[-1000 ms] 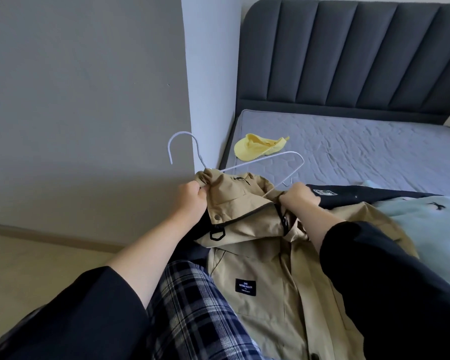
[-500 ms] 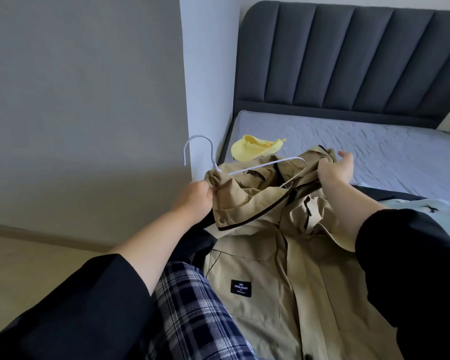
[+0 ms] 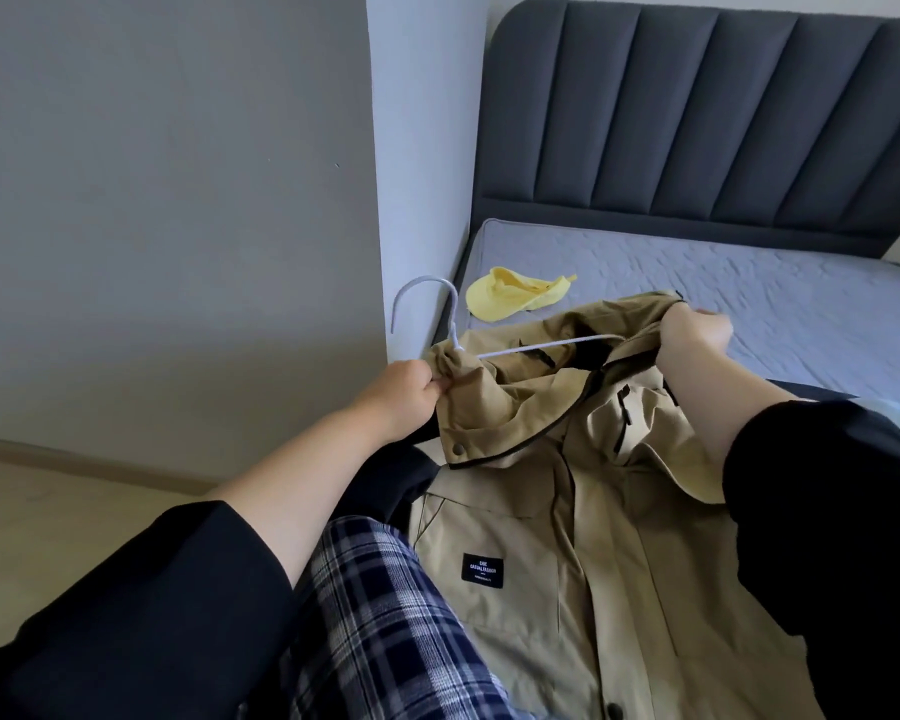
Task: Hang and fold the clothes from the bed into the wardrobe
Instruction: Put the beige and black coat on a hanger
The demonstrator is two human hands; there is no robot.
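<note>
Tan jacket (image 3: 567,537) between left grip (image 3: 404,394) and right grip (image 3: 694,332), hanger (image 3: 541,347) inside collar.

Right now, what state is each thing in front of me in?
tan jacket, lying front up, neck end lifted.
white hanger, partly inside the jacket's neck, hook sticking out.
left hand, fingers pinching jacket fabric below the hook.
right hand, gripping the jacket's raised edge.
yellow cap, lying on the mattress, untouched.
</note>
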